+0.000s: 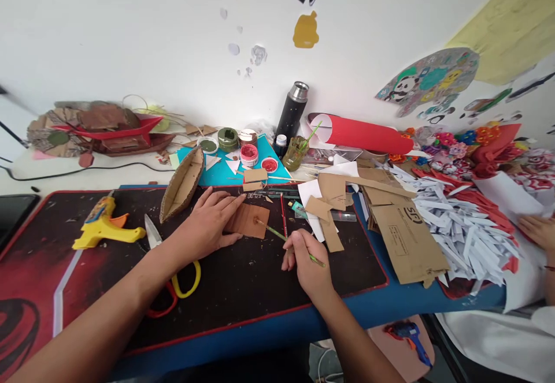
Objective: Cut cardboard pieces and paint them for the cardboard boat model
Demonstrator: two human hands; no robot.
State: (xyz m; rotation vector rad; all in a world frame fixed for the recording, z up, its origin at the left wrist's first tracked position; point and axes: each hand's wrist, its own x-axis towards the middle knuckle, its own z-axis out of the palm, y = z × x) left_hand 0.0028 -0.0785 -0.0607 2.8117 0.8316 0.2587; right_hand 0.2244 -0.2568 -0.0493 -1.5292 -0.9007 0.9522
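Cardboard piece (248,220): brown, flat, rectangular

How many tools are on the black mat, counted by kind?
Yellow plastic glue gun: 1
Scissors with yellow and red handles: 1
Thin green paintbrush, held in the right hand: 1
Red pencil: 1
Total: 4
The left hand presses the brown cardboard rectangle, which is no tool.
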